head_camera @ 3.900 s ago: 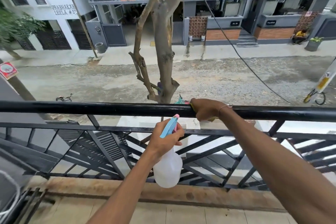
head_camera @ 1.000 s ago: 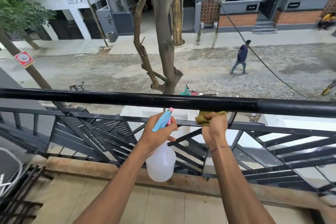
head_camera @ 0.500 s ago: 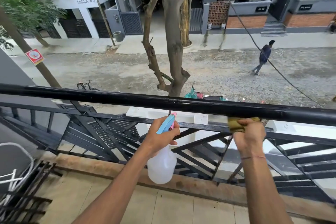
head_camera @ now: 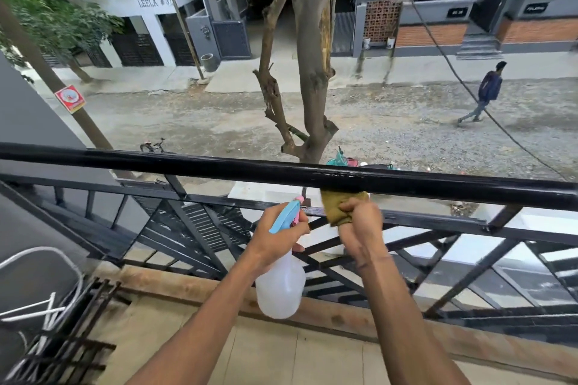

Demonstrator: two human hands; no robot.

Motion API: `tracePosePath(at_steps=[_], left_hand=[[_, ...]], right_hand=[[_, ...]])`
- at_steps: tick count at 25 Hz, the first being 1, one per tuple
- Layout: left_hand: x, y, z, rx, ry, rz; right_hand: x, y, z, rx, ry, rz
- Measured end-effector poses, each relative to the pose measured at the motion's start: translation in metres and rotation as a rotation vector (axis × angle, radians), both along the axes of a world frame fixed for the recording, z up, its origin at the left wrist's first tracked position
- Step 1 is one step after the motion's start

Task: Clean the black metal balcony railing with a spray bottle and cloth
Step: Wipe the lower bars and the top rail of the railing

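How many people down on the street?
1: a walker at right on the gravel road, beyond the top rail. The tree trunk or railing may hide others.

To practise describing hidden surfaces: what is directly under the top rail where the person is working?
An olive cloth, gripped by the right hand, presses up against the underside of the top rail. The rail surface beneath the cloth is covered, so its condition cannot be seen.

head cam | looks forward-down, close over balcony railing point(head_camera: 219, 166) | street point(head_camera: 391, 122) far below
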State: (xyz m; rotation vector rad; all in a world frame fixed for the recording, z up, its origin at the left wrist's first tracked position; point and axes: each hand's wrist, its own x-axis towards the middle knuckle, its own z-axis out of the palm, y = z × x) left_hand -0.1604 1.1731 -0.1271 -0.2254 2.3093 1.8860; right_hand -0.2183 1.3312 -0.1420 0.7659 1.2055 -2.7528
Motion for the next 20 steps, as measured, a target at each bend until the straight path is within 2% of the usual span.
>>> tracePosePath(at_steps=[3,6,13,15,17,20], left_hand=[[-0.003,-0.034,-0.001,-0.023,0.029,-0.026],[0.001,-0.067,-0.001,-0.005,0.042,-0.01],[0.013,-0.16,-0.01,0.084,0.021,0.112],[0.01,-0.182,-0.011,0.082,0.03,0.127],[0.001,-0.197,-0.012,0.064,0.045,0.132],[-0.015,-0.212,-0.016,0.071,0.046,0.141]], right_hand=[[-0.005,0.035,0.0,-0.066,0.018,-0.27],[-0.007,0.014,0.012,-0.095,0.089,-0.372],[-0.046,-0.151,0.015,-0.005,-0.021,-0.136],[-0.041,-0.189,0.014,0.016,0.015,-0.021],[-0.035,-0.214,0.014,-0.004,0.057,0.067],[-0.027,-0.211,0.015,-0.065,0.062,0.082]])
